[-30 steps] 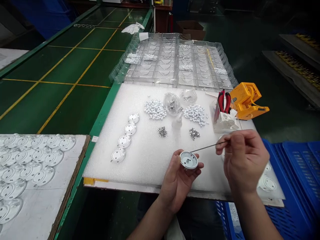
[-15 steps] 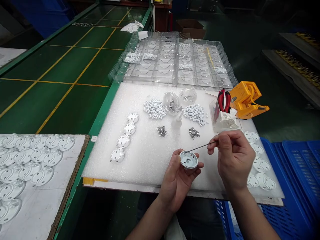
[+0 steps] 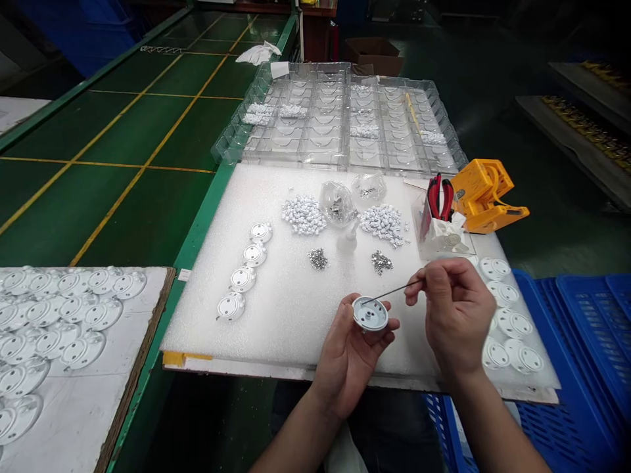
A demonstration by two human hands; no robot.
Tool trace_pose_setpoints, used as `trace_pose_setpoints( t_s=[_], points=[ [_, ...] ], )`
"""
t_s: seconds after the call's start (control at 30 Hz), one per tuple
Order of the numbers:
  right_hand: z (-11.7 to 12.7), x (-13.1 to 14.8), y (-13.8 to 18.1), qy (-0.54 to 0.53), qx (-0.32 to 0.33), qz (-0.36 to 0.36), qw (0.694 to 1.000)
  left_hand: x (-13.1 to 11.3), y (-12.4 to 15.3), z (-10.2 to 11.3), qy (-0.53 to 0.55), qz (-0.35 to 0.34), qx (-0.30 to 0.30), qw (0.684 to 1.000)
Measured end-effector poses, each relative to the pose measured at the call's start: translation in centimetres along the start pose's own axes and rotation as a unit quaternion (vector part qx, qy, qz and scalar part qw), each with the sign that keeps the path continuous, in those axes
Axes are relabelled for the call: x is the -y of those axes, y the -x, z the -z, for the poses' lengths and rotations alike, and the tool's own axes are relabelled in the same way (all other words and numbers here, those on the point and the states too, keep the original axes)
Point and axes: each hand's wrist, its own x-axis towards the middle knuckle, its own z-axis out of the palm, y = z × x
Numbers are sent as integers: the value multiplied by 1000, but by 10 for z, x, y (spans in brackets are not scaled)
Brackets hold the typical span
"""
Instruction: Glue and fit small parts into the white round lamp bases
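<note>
My left hand [image 3: 348,355] is closed around a small round white housing [image 3: 373,322], its hollow side tilted up toward me. Several small holes and a raised centre post show inside it. In the fingers of my right hand [image 3: 456,312] is a thin dark metal rod [image 3: 394,290]. The rod slants down to the left, and its tip lies inside the housing near the upper left rim; whether it touches the bottom I cannot tell. Beyond the hands lie two heaps of tiny metal parts [image 3: 381,263] and two heaps of small white pieces [image 3: 304,215] on white foam [image 3: 290,309].
A column of white discs [image 3: 242,279] lies left on the foam, more discs [image 3: 515,322] right. Clear compartment trays [image 3: 325,141] stand behind. Red-handled pliers [image 3: 440,197] sit in a box beside a yellow tape dispenser [image 3: 486,197]. Blue crates [image 3: 596,328] flank the right edge.
The rod's tip has moved slightly down into the housing, and my right hand has shifted a little to the left. The left hand keeps its hold.
</note>
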Motion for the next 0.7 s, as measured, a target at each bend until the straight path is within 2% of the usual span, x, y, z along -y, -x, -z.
trace_pose_setpoints(
  t_s=[0.07, 0.13, 0.23, 0.33, 0.53, 0.7],
  points=[
    [4, 5, -2, -5, -25, 10, 1000, 0, 0, 0, 4, 4, -7, 1000],
    [12, 9, -10, 4, -87, 48, 995, -1, 0, 0, 7, 9, -12, 1000],
    [30, 10, -31, 52, -206, 142, 967, -1, 0, 1, 7, 10, -10, 1000],
    [48, 8, -51, 105, -260, 194, 940, -1, -1, 1, 3, 9, -12, 1000],
    [62, -5, -61, 152, -243, 160, 945, -1, -1, 1, -2, 10, -14, 1000],
    [61, 3, -58, 247, -154, 152, 945, -1, 0, 2, -4, 9, -13, 1000]
  ],
)
